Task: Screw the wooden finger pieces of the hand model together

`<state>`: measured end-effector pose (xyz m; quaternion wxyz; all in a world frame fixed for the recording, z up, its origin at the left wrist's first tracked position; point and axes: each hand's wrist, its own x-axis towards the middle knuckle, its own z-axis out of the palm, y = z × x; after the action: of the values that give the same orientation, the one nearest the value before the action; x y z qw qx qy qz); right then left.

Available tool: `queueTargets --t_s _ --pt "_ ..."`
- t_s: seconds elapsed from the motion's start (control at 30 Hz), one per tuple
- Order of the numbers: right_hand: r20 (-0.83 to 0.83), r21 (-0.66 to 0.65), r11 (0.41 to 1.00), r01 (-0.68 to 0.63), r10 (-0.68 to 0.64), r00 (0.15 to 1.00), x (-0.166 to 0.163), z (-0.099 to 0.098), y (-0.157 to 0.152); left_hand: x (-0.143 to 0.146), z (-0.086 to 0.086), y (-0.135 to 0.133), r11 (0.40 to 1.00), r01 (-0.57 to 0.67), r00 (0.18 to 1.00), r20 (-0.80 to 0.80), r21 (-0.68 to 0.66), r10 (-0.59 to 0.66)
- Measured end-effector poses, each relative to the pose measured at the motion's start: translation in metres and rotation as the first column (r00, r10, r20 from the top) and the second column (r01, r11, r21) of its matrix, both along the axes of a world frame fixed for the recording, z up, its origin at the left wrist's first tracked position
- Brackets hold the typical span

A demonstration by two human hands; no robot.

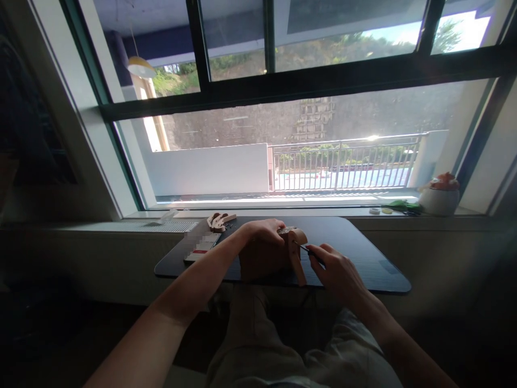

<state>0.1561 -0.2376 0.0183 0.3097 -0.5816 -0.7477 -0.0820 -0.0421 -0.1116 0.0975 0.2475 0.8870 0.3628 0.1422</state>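
A brown box-like wooden body (262, 261) stands at the front of the dark table. My left hand (267, 230) is over its top, the fingers closed round the upper edge near a curved wooden part (299, 236). A narrow wooden strip (297, 261) slants down the right side of the body. My right hand (335, 267) grips a screwdriver (316, 255) with a dark handle. Its thin shaft points left, and the tip meets the upper part of the strip. Whether a screw sits under the tip is too small to tell.
On the dark table (363, 264), several loose wooden pieces (220, 221) lie at the back left, with small hardware beside them. A booklet (202, 250) is left of my arm. The windowsill holds a white pot (440, 199) and a green item (402, 206). My legs are beneath the table.
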Motion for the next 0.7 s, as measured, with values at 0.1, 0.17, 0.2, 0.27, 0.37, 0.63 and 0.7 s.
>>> queueTargets --t_s 0.1,0.17,0.2,0.27,0.37,0.63,0.7 --pt "0.009 0.009 1.000 -0.013 0.013 1.000 0.000 0.002 -0.001 0.003 -0.003 -0.004 1.000 -0.010 1.000 0.028 0.009 0.009" --pt "0.051 0.025 1.000 -0.002 0.001 0.999 0.000 0.004 -0.002 0.005 -0.005 -0.005 1.000 -0.009 1.000 0.010 0.023 0.009" --pt "0.086 0.038 0.999 0.008 -0.012 0.996 -0.001 0.006 -0.002 0.006 -0.006 -0.006 0.999 -0.009 1.000 -0.007 0.036 0.009" --pt "0.174 0.069 0.997 0.026 -0.038 0.984 -0.003 0.009 -0.003 0.008 -0.006 -0.007 0.997 -0.011 0.999 -0.044 0.072 0.014" --pt "0.295 0.088 0.996 0.026 -0.051 0.954 -0.007 0.014 -0.004 0.011 -0.007 -0.009 0.993 -0.027 0.998 -0.061 0.112 0.034" --pt "0.292 0.084 0.996 0.021 -0.045 0.955 -0.010 0.012 -0.001 0.014 -0.013 -0.014 0.979 -0.127 0.990 -0.037 0.157 0.134" --pt "0.137 0.061 0.998 0.001 -0.009 0.991 -0.007 0.009 0.002 0.014 -0.015 -0.013 0.978 -0.133 0.989 -0.038 0.161 0.141"
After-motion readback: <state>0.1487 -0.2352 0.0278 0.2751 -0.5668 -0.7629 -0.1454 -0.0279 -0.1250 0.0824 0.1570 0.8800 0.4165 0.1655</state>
